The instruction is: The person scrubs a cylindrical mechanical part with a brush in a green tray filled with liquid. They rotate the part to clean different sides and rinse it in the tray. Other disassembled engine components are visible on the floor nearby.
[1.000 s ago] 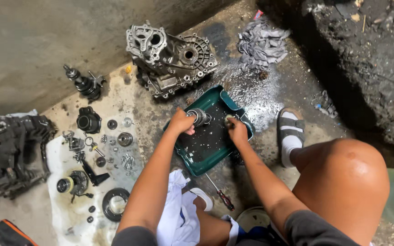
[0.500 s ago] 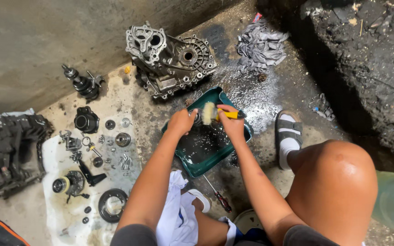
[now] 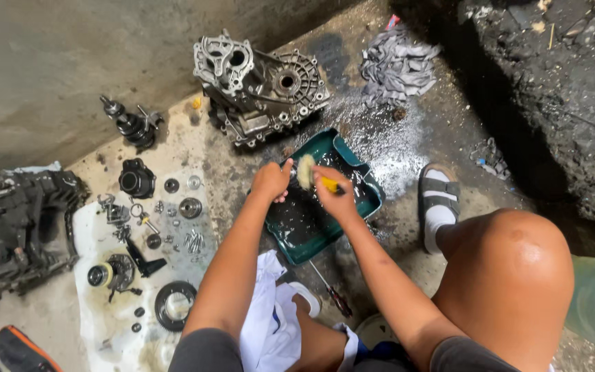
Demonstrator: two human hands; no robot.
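My left hand [image 3: 272, 180] is closed around a small metal part that its fingers almost wholly hide, held just above a green tray [image 3: 367, 182] of dark liquid. My right hand [image 3: 337, 198] grips a yellow-handled brush [image 3: 306, 171]. The pale bristles press against the part at my left thumb. Both hands hover over the far half of the tray, close together.
A grey gearbox casing [image 3: 259, 86] lies beyond the tray, with a grey rag [image 3: 397, 65] to its right. Several gears, rings and bolts lie on a white cloth [image 3: 98, 324] at the left, beside a black housing [image 3: 15, 227]. A screwdriver [image 3: 330, 295] and my sandalled foot [image 3: 439, 200] are near the tray.
Both hands rose from inside the tray. The right hand brought the brush up against the part in the left hand, which was plainly visible a second ago.
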